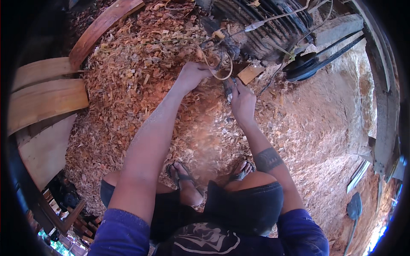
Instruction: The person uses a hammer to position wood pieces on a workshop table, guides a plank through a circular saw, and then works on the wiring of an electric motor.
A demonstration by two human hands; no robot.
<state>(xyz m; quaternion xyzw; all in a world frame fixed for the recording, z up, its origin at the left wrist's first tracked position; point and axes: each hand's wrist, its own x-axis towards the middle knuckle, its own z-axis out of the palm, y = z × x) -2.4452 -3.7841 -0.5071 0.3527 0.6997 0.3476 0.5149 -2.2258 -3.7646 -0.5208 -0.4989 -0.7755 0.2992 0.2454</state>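
Observation:
My left hand [195, 77] is closed, its thumb and fingertips pinched together beside a looped tan cord [231, 70]. What lies between those fingers is too small to make out. Just to its right, my right hand [243, 104] is wrapped round a dark metal piece [228, 88], whose kind I cannot tell. A small squared wooden block [250, 74] lies right beyond my right hand. Past both hands stands a dusty ribbed motor [269, 36], with a cable running over it.
Wood shavings [128, 77] cover the ground around my sandaled feet [186, 182]. Curved boards [47, 102] are stacked at the left. A black pulley with a belt [304, 70] sits at the far right, near wooden beams [384, 115]. A flat-headed, long-handled tool [354, 207] lies lower right.

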